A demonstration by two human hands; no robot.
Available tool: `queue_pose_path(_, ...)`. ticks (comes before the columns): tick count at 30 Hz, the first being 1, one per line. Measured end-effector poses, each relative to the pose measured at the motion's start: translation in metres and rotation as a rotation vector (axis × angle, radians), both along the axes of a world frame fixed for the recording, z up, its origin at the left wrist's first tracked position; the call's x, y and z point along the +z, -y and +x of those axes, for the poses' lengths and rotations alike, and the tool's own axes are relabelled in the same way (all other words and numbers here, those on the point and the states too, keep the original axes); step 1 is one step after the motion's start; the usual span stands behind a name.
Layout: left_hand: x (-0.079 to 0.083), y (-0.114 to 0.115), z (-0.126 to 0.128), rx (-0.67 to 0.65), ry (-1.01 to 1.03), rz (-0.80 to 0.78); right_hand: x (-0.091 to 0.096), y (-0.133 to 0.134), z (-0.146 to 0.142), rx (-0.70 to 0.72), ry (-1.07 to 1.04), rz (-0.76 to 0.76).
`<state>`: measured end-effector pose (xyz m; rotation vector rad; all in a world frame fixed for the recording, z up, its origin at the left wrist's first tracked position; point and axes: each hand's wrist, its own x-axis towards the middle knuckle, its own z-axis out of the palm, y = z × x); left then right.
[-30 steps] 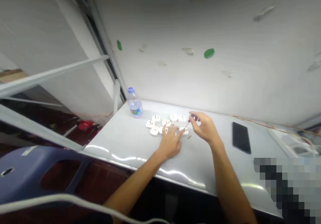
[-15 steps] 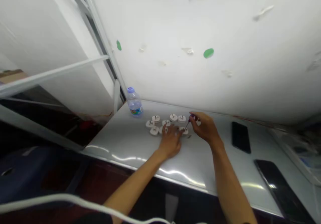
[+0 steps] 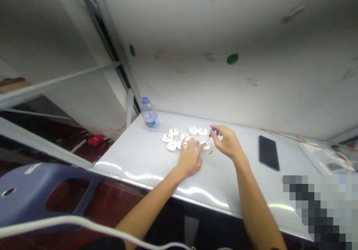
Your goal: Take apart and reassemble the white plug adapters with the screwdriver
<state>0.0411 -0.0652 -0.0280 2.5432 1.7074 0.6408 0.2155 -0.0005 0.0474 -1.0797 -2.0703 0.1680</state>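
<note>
Several white plugs (image 3: pixel 173 132) lie prongs-up in a cluster on the white table (image 3: pixel 140 156). My left hand (image 3: pixel 190 156) rests on the table with fingers pressed on one plug (image 3: pixel 205 146) at the cluster's right end. My right hand (image 3: pixel 228 141) is closed on a small screwdriver (image 3: pixel 209 136) with a dark red handle. Its tip points down at that plug. A tiny dark piece (image 3: pixel 211 152) lies just right of the plug.
A small water bottle (image 3: pixel 150 115) stands at the table's back left. A black phone (image 3: pixel 268 152) lies flat to the right. A blue plastic stool (image 3: pixel 41 190) sits at lower left, with a white cable (image 3: pixel 84 224) across the foreground. A wall runs behind the table.
The hands hold nearly the same places over the plug. The lighting flickered brighter and darker again.
</note>
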Motion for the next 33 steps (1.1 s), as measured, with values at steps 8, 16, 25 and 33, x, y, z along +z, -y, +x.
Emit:
queue_pose_path(8, -0.0021, -0.0015, -0.0010, -0.001, -0.005, -0.011, -0.0014, -0.0016, 0.0013, 0.009, -0.030, 0.026)
queue_pose_path(16, -0.0026, -0.0013, -0.0013, -0.003, -0.014, -0.002, -0.0001, -0.0025, 0.0038, -0.041, -0.051, 0.063)
queue_pose_path(25, -0.0037, -0.0016, -0.0008, -0.002, -0.014, 0.001, -0.0021, -0.0036, 0.0021, -0.036, -0.028, 0.033)
queue_pose_path(33, -0.0032, -0.0012, -0.0006, -0.001, -0.015, 0.002, -0.0030, -0.0037, 0.0029, -0.033, -0.009, 0.027)
